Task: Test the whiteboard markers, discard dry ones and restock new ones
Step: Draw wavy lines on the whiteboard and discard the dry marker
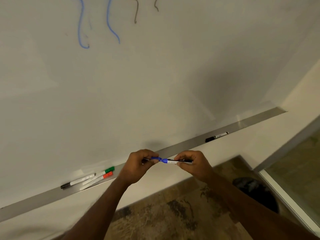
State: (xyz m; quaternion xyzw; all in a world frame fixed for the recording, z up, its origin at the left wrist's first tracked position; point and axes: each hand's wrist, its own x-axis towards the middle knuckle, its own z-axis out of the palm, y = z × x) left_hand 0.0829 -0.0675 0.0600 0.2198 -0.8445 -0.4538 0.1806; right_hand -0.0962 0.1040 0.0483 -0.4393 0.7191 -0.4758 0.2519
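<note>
- Head view: the left hand (140,161) pinches the blue cap (154,158) in curled fingers. The right hand (194,165) grips the barrel of the blue marker (171,161), thumb underneath.
- Cap and barrel meet end to end between the hands. The cap is either coming off or going back on; I cannot tell which.
- The marker is held level, just near of the middle of the metal tray (34,200), close to the whiteboard (155,75).
- Blue squiggles (80,25) and grey-brown squiggles (136,9) at the far top of the board are probably test strokes.
- Three markers lie together on the left of the tray: black-capped marker (78,181), green-capped marker (105,171), red-capped marker (102,177). Another black marker (216,136) lies well apart to the right, perhaps a sorting split.
- The blue marker's barrel carries white lettering on a dark band, partly covered by the fingers and too blurred to read. The labels on the tray markers are also illegible.
</note>
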